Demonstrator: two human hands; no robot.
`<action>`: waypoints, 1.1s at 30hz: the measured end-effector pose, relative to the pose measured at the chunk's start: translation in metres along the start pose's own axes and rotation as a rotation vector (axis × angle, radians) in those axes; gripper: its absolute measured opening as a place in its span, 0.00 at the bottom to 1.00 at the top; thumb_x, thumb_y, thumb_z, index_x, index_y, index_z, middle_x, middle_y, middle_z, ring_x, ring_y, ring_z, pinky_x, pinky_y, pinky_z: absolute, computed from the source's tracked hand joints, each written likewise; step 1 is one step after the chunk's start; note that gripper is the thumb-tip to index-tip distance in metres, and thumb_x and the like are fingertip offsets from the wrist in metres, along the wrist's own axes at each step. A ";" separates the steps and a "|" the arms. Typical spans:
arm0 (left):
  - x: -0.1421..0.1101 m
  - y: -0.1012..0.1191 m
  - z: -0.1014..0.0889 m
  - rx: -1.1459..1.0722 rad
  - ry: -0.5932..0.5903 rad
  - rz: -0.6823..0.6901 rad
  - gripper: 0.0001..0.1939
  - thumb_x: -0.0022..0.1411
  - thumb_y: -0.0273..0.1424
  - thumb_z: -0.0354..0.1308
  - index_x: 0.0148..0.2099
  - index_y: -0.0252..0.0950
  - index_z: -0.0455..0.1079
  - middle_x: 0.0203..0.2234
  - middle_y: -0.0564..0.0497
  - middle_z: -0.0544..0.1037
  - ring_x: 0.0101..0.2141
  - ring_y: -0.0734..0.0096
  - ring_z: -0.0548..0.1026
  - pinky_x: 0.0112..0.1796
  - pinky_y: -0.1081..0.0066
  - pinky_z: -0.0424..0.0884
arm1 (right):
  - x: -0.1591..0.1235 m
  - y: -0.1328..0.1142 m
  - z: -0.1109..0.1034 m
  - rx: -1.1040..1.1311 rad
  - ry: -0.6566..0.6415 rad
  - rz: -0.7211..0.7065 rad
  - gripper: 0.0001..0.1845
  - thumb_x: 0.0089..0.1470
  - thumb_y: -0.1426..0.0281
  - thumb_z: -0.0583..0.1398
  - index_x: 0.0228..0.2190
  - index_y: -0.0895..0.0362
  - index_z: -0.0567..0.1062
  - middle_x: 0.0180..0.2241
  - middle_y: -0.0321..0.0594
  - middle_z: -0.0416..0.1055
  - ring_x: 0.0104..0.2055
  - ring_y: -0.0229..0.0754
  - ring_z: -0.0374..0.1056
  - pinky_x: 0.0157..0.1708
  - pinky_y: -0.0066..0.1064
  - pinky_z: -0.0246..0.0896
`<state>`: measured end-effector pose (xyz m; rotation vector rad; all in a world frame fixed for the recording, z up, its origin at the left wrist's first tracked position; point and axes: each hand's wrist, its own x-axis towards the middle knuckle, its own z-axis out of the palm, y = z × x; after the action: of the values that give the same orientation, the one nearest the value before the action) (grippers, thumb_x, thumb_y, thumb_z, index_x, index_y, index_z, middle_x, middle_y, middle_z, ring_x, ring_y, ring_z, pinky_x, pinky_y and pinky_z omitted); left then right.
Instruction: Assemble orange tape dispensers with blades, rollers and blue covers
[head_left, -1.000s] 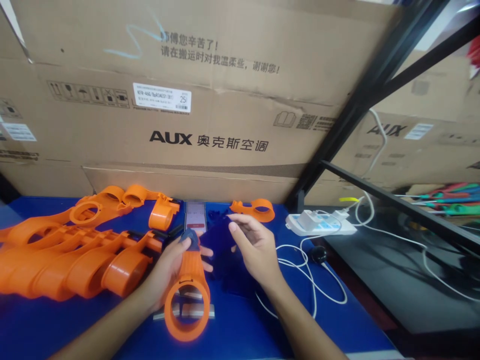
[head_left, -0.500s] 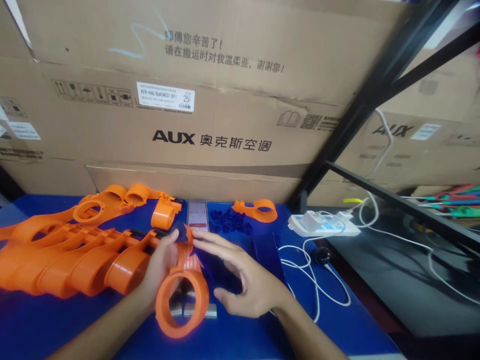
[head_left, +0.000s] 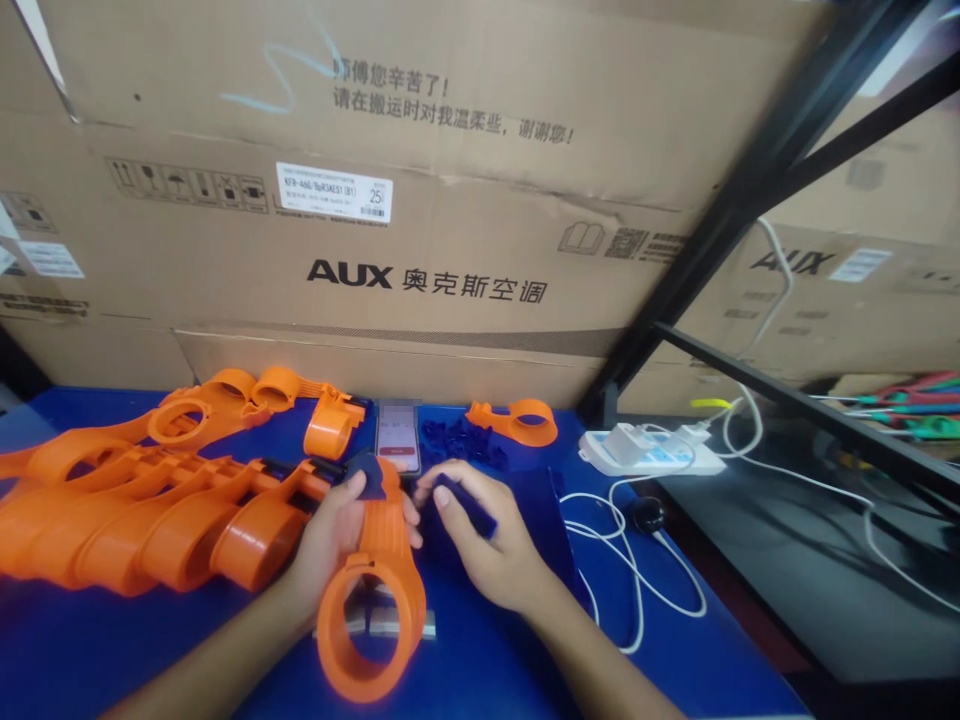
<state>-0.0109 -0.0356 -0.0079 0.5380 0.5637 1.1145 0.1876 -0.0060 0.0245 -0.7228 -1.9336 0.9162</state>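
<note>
My left hand is closed around the ribbed neck of an orange tape dispenser. Its round ring hangs toward me, and a dark blue piece sits at its upper end by my thumb. Just to the right, my right hand is closed on a dark blue bar-shaped piece, which lies across the fingers under the thumb. Its fingertips are close to the dispenser's upper end. Under the ring, pale flat metal-looking pieces are partly hidden.
A row of orange dispensers fills the left side, with more behind. Small dark blue parts lie beside a phone. Another orange dispenser is at the back. White cables and a power strip lie right. Cartons stand behind.
My right hand has left the dispenser's upper end and closed on the dark blue bar-shaped piece. My left hand's dispenser has turned slightly, its ring moving lower and to the right.
</note>
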 end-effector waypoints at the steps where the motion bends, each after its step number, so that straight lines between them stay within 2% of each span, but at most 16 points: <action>1: 0.000 0.001 0.001 -0.019 0.014 0.031 0.29 0.65 0.48 0.58 0.58 0.32 0.71 0.33 0.41 0.81 0.31 0.55 0.81 0.31 0.64 0.75 | -0.001 0.001 -0.001 0.020 0.009 0.026 0.13 0.69 0.59 0.55 0.42 0.53 0.75 0.34 0.40 0.75 0.36 0.45 0.72 0.41 0.39 0.67; 3: -0.001 0.002 0.005 -0.058 0.032 0.090 0.28 0.65 0.43 0.60 0.62 0.35 0.68 0.34 0.43 0.81 0.34 0.53 0.81 0.35 0.61 0.77 | -0.002 0.003 -0.002 0.095 -0.011 0.057 0.19 0.68 0.52 0.53 0.47 0.53 0.72 0.31 0.38 0.74 0.32 0.45 0.71 0.38 0.39 0.66; 6: -0.001 0.001 0.009 -0.065 0.031 0.128 0.32 0.63 0.39 0.61 0.67 0.37 0.63 0.36 0.44 0.81 0.37 0.50 0.82 0.40 0.56 0.77 | -0.003 0.006 -0.004 0.220 -0.062 0.082 0.29 0.65 0.44 0.48 0.52 0.52 0.68 0.30 0.38 0.74 0.31 0.47 0.71 0.41 0.42 0.66; 9: 0.000 -0.001 0.009 -0.053 0.014 0.128 0.34 0.63 0.38 0.62 0.69 0.37 0.60 0.36 0.42 0.81 0.39 0.46 0.82 0.43 0.51 0.77 | -0.004 0.008 -0.002 0.263 -0.062 0.124 0.29 0.65 0.42 0.48 0.53 0.49 0.65 0.31 0.37 0.73 0.32 0.48 0.71 0.43 0.43 0.67; 14: 0.001 -0.003 0.002 -0.030 0.017 0.196 0.32 0.63 0.35 0.63 0.67 0.39 0.63 0.45 0.40 0.81 0.48 0.44 0.80 0.48 0.48 0.75 | -0.005 0.007 -0.001 0.119 -0.011 0.077 0.25 0.68 0.51 0.51 0.60 0.50 0.62 0.44 0.44 0.74 0.40 0.47 0.72 0.43 0.41 0.69; 19: 0.004 -0.007 -0.009 0.038 -0.011 0.299 0.26 0.64 0.32 0.63 0.63 0.40 0.69 0.52 0.41 0.79 0.55 0.44 0.76 0.53 0.47 0.73 | 0.000 0.005 0.001 -0.060 0.006 -0.093 0.24 0.66 0.61 0.60 0.62 0.48 0.68 0.56 0.44 0.71 0.55 0.50 0.69 0.56 0.45 0.65; 22: 0.006 -0.010 -0.014 0.073 -0.022 0.333 0.26 0.63 0.31 0.64 0.63 0.42 0.71 0.55 0.42 0.78 0.57 0.45 0.74 0.55 0.48 0.72 | 0.001 0.004 0.003 -0.117 0.010 -0.148 0.27 0.65 0.63 0.62 0.64 0.46 0.68 0.55 0.44 0.69 0.56 0.50 0.68 0.56 0.46 0.65; 27: 0.008 -0.012 -0.016 0.108 -0.065 0.355 0.26 0.63 0.30 0.65 0.63 0.43 0.72 0.58 0.43 0.76 0.60 0.45 0.72 0.58 0.49 0.70 | 0.000 0.002 0.003 -0.131 -0.046 -0.163 0.31 0.66 0.64 0.57 0.68 0.49 0.62 0.54 0.47 0.66 0.56 0.50 0.66 0.57 0.49 0.66; 33: 0.007 -0.011 -0.013 0.149 -0.056 0.384 0.26 0.62 0.29 0.66 0.62 0.44 0.72 0.59 0.44 0.75 0.61 0.47 0.70 0.60 0.50 0.67 | 0.001 0.002 0.003 -0.110 0.032 -0.226 0.30 0.61 0.68 0.63 0.63 0.51 0.68 0.58 0.47 0.69 0.59 0.51 0.68 0.59 0.48 0.66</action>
<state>-0.0100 -0.0308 -0.0258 0.8290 0.5087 1.4211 0.1844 -0.0054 0.0222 -0.5634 -2.0016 0.6608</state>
